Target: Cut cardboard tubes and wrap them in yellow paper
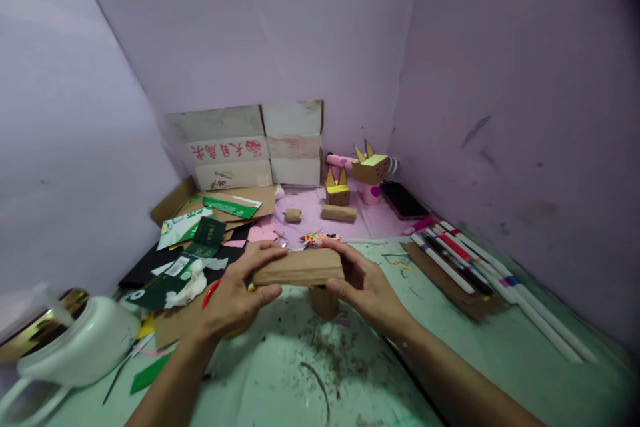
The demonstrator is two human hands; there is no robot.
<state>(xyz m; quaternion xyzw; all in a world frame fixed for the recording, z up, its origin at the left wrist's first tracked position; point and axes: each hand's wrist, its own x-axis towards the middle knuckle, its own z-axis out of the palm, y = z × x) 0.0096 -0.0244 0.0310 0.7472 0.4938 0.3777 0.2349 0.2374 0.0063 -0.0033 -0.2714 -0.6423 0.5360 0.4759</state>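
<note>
Lilac walls fill the upper frame and both sides, around a pale green surface with dark crumbs strewn at lower centre. A creased white cardboard panel with red printing stands upright at upper left of centre. At lower left sits a white pot; just beyond it lie cardboard scraps and crumpled white tissue. White-barrelled markers lie at right, near a dark phone.

At the centre, the left grip and right grip both grasp a long, flat brown cardboard box, one at each end, fingers above and thumbs along the near side. Directly below it is a short cardboard tube; whether the two touch cannot be told. Behind, a cat-like cardboard figure with pointed ears stands on a pink base, beside a smaller eared box and two cardboard rolls.

The step in hand appears to be holding or positioning the box over the tube. From here, any move calls for light, even pressure at both ends, keeping the box level without crushing its edges.
</note>
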